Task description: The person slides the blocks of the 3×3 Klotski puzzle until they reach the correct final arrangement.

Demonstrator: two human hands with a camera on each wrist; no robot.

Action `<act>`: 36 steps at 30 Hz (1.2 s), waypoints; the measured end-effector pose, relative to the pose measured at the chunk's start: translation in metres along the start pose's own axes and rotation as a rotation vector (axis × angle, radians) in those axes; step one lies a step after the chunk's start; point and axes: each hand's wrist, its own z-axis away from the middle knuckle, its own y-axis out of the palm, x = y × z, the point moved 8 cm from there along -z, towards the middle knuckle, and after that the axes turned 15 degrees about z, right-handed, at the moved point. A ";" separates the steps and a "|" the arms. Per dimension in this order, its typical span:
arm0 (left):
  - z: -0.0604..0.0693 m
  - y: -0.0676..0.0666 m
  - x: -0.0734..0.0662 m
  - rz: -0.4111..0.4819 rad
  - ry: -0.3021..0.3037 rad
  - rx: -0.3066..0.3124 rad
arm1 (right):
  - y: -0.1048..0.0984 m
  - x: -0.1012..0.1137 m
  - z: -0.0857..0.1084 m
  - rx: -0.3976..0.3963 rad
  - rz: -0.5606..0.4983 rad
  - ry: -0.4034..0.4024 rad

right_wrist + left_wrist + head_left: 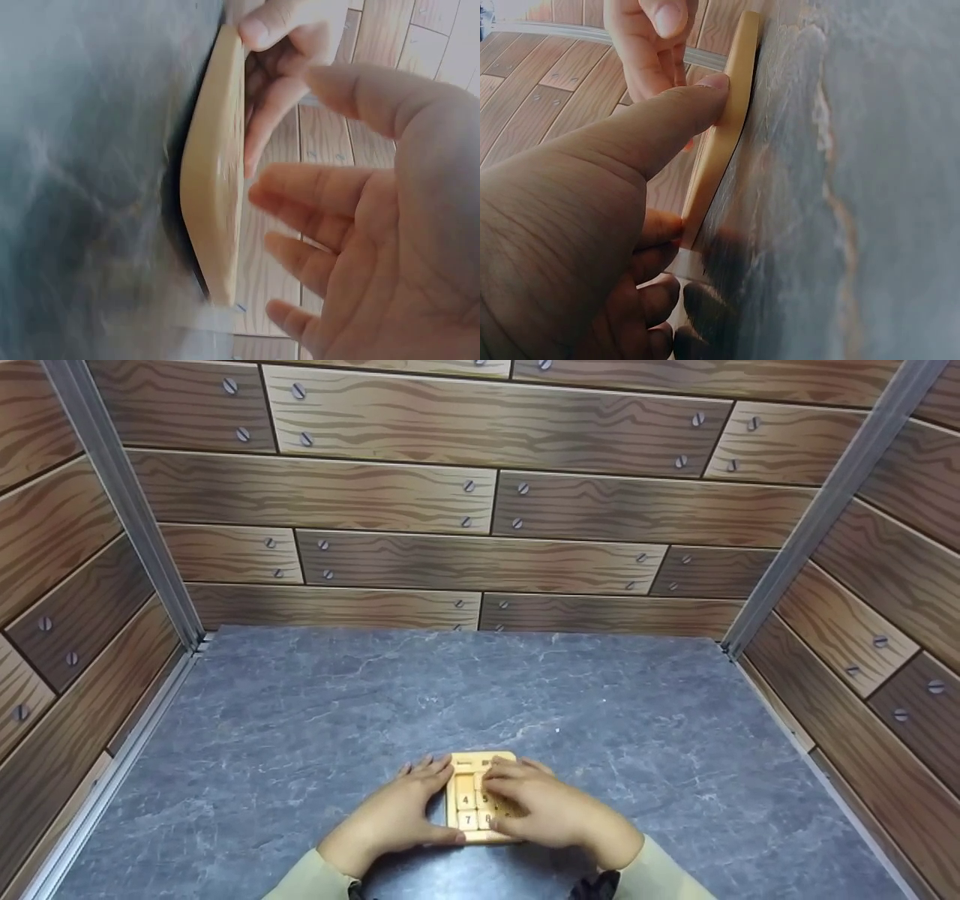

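Note:
A yellow sliding number puzzle [468, 808] lies flat on the grey surface in the head view, with tiles 4, 5, 7 and 8 readable. My left hand [401, 814] holds its frame from the left, thumb at the near edge and a finger at the far corner. Over the right part of the tiles hovers my right hand [555, 810], covering several of them. The right wrist view shows its fingers [315, 187] loosely extended, apart from the puzzle's side [206, 172]. In the left wrist view the left thumb [682, 112] presses against the frame [739, 82].
The grey marbled tabletop [450, 682] spreads out beyond the puzzle. Wood-patterned panels [487, 502] enclose it at the back and both sides, with metal rails [142, 510] at the corners.

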 end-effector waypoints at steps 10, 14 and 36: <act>-0.002 -0.001 -0.002 0.000 -0.005 -0.003 | 0.008 -0.008 -0.003 0.026 0.041 0.031; -0.002 -0.002 -0.002 -0.003 -0.005 -0.001 | 0.012 -0.002 -0.004 0.017 0.049 0.003; 0.000 0.000 -0.001 0.003 0.000 -0.007 | 0.009 -0.013 0.002 0.102 -0.045 0.051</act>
